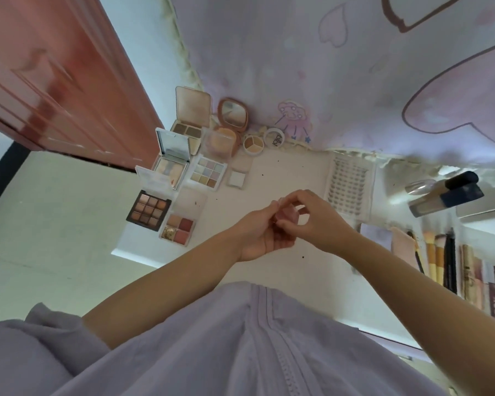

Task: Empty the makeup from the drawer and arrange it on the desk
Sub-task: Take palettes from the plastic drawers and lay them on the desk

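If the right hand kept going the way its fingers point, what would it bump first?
The right hand points left, so it would probably meet the small pink case both hands hold, then the left hand.

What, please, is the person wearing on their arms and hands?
Both forearms are bare. The left hand and right hand wear no gloves, and no watch or bracelet shows at either wrist. A loose lilac garment covers the body, its fabric bunched near the left upper arm.

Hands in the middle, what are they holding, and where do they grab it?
A small pink see-through makeup case. The left hand cups it from underneath; the right hand pinches its top edge.
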A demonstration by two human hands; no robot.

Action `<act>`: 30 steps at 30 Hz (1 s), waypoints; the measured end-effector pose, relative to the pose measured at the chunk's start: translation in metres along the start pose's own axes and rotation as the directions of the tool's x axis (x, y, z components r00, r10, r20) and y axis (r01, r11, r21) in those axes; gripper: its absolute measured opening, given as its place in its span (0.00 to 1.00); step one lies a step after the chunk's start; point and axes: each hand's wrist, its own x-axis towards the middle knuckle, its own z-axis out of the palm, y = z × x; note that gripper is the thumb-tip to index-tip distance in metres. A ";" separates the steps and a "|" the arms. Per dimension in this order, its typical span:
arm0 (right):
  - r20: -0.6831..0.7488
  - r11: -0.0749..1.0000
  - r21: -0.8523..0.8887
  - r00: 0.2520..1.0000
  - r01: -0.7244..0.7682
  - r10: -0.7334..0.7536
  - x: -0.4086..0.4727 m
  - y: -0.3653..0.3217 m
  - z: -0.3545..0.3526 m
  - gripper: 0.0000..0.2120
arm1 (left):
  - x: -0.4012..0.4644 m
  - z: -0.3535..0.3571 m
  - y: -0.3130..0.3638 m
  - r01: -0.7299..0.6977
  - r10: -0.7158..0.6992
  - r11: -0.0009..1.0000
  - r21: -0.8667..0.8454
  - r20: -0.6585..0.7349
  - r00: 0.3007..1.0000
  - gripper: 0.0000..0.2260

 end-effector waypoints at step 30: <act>-0.092 0.982 -0.063 0.981 -0.178 0.172 0.156 0.028 -0.014 0.10 | 0.057 -0.001 0.067 -0.314 0.034 0.869 -0.383 -0.588 0.808 0.11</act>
